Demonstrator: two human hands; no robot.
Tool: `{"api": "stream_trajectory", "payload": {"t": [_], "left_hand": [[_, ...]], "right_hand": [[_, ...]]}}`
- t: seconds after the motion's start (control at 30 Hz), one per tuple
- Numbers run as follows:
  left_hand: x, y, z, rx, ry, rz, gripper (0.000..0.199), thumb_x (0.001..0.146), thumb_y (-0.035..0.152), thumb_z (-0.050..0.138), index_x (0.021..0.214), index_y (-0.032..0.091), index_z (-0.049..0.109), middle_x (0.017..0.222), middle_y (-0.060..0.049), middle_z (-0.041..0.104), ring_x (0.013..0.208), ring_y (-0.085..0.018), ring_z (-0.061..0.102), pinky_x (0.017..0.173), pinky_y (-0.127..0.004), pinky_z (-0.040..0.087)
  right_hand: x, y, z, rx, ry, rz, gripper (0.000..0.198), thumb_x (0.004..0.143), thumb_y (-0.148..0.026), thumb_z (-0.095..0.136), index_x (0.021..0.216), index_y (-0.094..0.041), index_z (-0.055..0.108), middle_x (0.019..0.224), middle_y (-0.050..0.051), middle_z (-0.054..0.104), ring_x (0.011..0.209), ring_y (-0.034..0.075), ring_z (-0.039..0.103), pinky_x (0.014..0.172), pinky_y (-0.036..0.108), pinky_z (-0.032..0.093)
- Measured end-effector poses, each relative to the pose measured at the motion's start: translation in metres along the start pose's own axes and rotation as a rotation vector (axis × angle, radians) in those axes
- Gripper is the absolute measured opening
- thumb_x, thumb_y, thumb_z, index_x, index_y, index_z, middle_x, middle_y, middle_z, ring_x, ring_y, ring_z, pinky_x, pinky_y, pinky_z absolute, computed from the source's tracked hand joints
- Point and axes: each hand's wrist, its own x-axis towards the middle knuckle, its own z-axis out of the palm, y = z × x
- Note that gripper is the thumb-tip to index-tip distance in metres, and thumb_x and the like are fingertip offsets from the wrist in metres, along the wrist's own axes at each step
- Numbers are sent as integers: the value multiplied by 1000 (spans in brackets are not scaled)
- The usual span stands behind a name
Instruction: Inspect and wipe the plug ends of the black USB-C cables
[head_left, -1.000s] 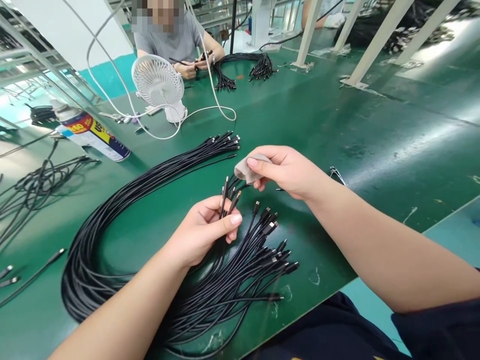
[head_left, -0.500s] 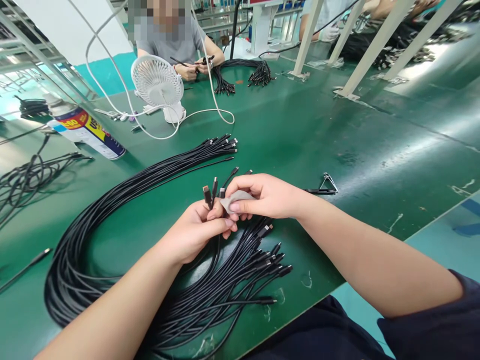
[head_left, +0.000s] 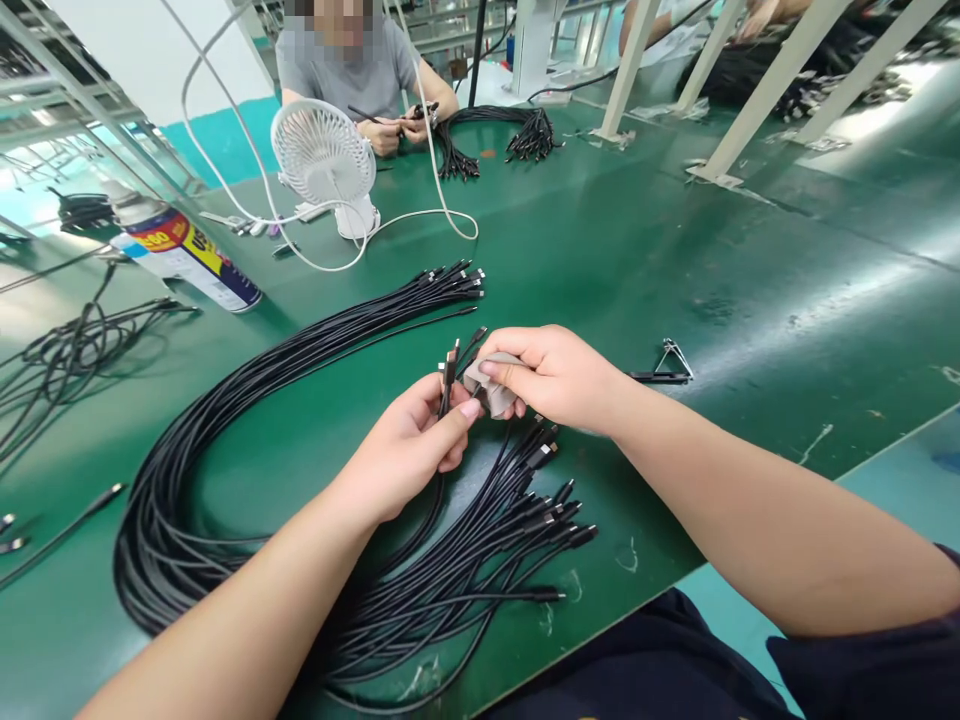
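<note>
My left hand (head_left: 420,430) is closed around several black USB cables (head_left: 450,372), whose plugs poke up above the fingers. Right beside it, my right hand (head_left: 551,375) pinches a light grey cloth (head_left: 495,375). The cloth is folded against the left fingertips, over what looks like a cable end partly hidden by it. Beneath and around both hands, a large bundle of black cables (head_left: 161,470) curves in a U on the green table (head_left: 600,270). One set of its plugs (head_left: 540,510) fans out below my hands; the other lies farther back.
A white fan (head_left: 322,155) with a looping white cord stands at the back left, near a spray can (head_left: 195,258). Tangled cables (head_left: 67,360) lie at far left. Nail clippers (head_left: 667,365) rest right of my hands. Across the table, a person's hands (head_left: 394,132) hold cables.
The cloth in my right hand has shifted right and opened out over the left fingertips. The plugs in my left hand have turned and drawn closer together. The whole view has shifted slightly.
</note>
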Motion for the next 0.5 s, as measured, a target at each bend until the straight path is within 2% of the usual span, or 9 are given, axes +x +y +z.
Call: {"api": "stream_trajectory", "payload": {"t": [0.13,0.23,0.33,0.43,0.5], "left_hand": [[1,-5,-2,-87,-17,-35,32,81,40,72,83,16,51,69,6,51,45,0,33,42,-15,23],[1,-4,-3,-94,-21,-50,37,78,43,76,79,16,50,65,7,48,45,-1,32,42,-15,22],[0,-2,-3,-89,-17,-45,38,76,43,77,78,16,52,65,7,47,45,-1,33,42,-15,23],[0,2,-1,-89,9,-35,37,76,44,77,79,16,53,64,7,46,45,-1,32,41,-15,23],[-1,5,0,-96,14,-41,39,74,46,78,78,15,53,63,7,46,45,-1,31,41,-14,22]], "right_hand": [[2,8,1,102,-90,63,1,83,-16,60,82,-15,59,66,1,64,58,12,62,53,24,52],[2,12,3,165,-130,36,11,80,-18,65,76,-17,54,66,0,63,59,12,61,54,25,51],[1,12,7,141,-82,-46,21,82,-22,64,71,-19,46,62,-4,57,57,10,55,53,23,45],[-1,10,9,50,16,-140,22,85,-27,63,71,-19,47,61,-5,51,57,9,48,54,22,39],[-1,8,9,57,27,-150,22,87,-30,61,72,-19,48,60,-5,51,56,9,46,53,22,38]]}}
